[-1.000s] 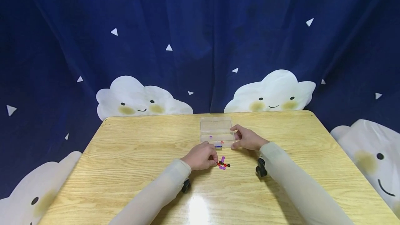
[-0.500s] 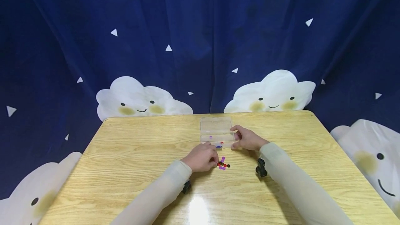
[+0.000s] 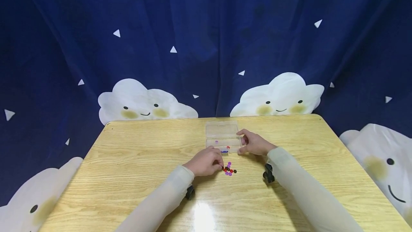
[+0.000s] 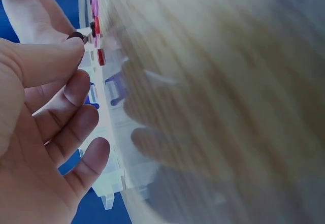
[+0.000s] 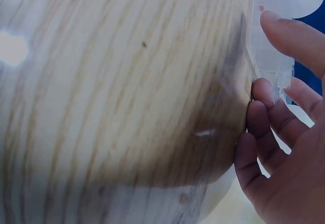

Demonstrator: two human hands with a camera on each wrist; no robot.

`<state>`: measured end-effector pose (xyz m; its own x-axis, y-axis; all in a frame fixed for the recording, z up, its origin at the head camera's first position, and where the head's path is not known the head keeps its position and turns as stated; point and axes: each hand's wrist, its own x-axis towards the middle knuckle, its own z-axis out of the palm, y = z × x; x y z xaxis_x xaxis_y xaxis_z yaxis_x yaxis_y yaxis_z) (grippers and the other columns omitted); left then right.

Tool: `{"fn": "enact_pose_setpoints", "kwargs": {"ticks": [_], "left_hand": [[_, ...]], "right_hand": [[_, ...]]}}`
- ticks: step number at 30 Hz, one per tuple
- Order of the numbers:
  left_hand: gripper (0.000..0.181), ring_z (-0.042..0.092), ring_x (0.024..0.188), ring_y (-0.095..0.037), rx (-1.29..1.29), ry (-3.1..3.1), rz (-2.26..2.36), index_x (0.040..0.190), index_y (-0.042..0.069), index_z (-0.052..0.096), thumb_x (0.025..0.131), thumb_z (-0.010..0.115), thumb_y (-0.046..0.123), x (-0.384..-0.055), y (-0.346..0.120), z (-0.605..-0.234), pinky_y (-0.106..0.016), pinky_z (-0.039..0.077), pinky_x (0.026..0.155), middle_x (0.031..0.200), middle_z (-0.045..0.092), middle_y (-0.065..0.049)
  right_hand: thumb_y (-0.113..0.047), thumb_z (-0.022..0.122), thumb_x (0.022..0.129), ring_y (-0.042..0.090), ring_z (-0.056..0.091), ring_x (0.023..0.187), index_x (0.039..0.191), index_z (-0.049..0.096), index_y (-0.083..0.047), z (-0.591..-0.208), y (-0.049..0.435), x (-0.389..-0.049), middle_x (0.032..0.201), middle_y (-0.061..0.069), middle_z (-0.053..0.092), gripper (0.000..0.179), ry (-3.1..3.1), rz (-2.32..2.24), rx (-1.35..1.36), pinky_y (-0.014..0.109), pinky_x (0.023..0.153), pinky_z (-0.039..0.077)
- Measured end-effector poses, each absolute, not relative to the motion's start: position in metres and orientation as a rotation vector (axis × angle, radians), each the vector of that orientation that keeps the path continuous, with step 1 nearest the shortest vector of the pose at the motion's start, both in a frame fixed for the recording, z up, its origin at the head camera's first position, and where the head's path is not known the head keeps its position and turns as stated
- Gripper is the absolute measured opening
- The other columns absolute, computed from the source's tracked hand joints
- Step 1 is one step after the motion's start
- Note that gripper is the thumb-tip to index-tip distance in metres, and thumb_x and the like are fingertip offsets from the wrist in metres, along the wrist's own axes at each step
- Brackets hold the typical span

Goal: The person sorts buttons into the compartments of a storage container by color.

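In the head view my left hand (image 3: pixel 206 161) is at the left edge of a small pile of coloured discs (image 3: pixel 229 170), in purple, red and black. Its thumb and forefinger pinch a small dark disc (image 4: pixel 75 35), while the other fingers are loosely bent. My right hand (image 3: pixel 256 143) grips the right end of a clear plastic box (image 3: pixel 222 129), thumb at the near side and fingers round the end. The box lies with its lid raised back. Inside it show a purple disc (image 3: pixel 216 141) and a red one (image 3: pixel 228 147).
A blue piece (image 3: pixel 224 151) shows at the box's front side, partly beside my left knuckles. The wooden table (image 3: pixel 145 146) ends at a dark blue curtain (image 3: pixel 199 28) with cloud prints.
My left hand has drawn slightly left from the pile, with the dark disc now showing at its fingertips. The right hand stays at the box.
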<state>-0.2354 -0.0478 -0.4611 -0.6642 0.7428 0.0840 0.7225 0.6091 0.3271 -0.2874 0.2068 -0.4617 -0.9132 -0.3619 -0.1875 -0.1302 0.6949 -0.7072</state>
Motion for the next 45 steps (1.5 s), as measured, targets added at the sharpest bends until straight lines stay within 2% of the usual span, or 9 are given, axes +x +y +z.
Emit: {"fn": "enact_pose_setpoints", "kwargs": {"ticks": [9, 16, 21, 28, 34, 45], "left_hand": [[0.005, 0.054, 0.093, -0.008, 1.151, 2.742, 0.706, 0.088, 0.019, 0.075, 0.09, 0.071, 0.019, -0.24, -0.054, -0.455, -0.025, 0.048, 0.087, 0.092, 0.066, 0.009], [0.008, 0.058, 0.089, -0.01, 1.113, 2.682, 0.904, 0.09, 0.017, 0.075, 0.092, 0.068, 0.014, -0.238, -0.063, -0.452, -0.026, 0.049, 0.084, 0.092, 0.067, 0.006], [0.009, 0.061, 0.092, -0.009, 1.061, 2.643, 1.003, 0.09, 0.018, 0.075, 0.093, 0.068, 0.013, -0.239, -0.065, -0.449, -0.028, 0.05, 0.087, 0.094, 0.069, 0.007], [0.01, 0.058, 0.083, -0.005, 0.993, 2.614, 1.071, 0.091, 0.02, 0.075, 0.092, 0.068, 0.013, -0.24, -0.069, -0.447, -0.022, 0.049, 0.075, 0.095, 0.07, 0.007], [0.008, 0.06, 0.086, -0.007, 0.965, 2.627, 1.075, 0.093, 0.019, 0.076, 0.093, 0.068, 0.015, -0.242, -0.075, -0.443, -0.023, 0.048, 0.075, 0.098, 0.071, 0.006], [0.01, 0.058, 0.085, -0.009, 0.833, 2.745, 1.178, 0.089, 0.023, 0.074, 0.092, 0.069, 0.016, -0.25, -0.087, -0.423, -0.024, 0.046, 0.071, 0.094, 0.07, 0.009]], "right_hand": [[-0.015, 0.082, 0.08, 0.018, 0.046, 0.08, 0.138, 0.045, -0.006, -0.46, 0.21, -0.286, 0.09, 0.004, 0.049, 0.069, 2.611, -1.061, -0.372, 0.03, 0.073, 0.04], [-0.012, 0.081, 0.081, 0.017, 0.046, 0.079, 0.137, 0.045, -0.004, -0.459, 0.206, -0.282, 0.088, 0.003, 0.049, 0.067, 2.593, -1.074, -0.38, 0.029, 0.073, 0.04], [-0.013, 0.081, 0.081, 0.017, 0.047, 0.077, 0.137, 0.045, -0.006, -0.459, 0.206, -0.283, 0.089, 0.003, 0.049, 0.067, 2.603, -1.061, -0.357, 0.029, 0.071, 0.04], [-0.014, 0.081, 0.081, 0.017, 0.047, 0.079, 0.137, 0.045, -0.006, -0.461, 0.206, -0.282, 0.089, 0.003, 0.049, 0.068, 2.605, -1.057, -0.372, 0.03, 0.073, 0.039], [-0.014, 0.081, 0.081, 0.017, 0.046, 0.079, 0.138, 0.045, -0.006, -0.462, 0.205, -0.282, 0.089, 0.003, 0.049, 0.067, 2.594, -1.06, -0.374, 0.03, 0.073, 0.039], [-0.014, 0.081, 0.081, 0.017, 0.046, 0.078, 0.139, 0.044, -0.006, -0.463, 0.207, -0.284, 0.09, 0.004, 0.049, 0.07, 2.569, -1.091, -0.385, 0.029, 0.07, 0.043]]}}
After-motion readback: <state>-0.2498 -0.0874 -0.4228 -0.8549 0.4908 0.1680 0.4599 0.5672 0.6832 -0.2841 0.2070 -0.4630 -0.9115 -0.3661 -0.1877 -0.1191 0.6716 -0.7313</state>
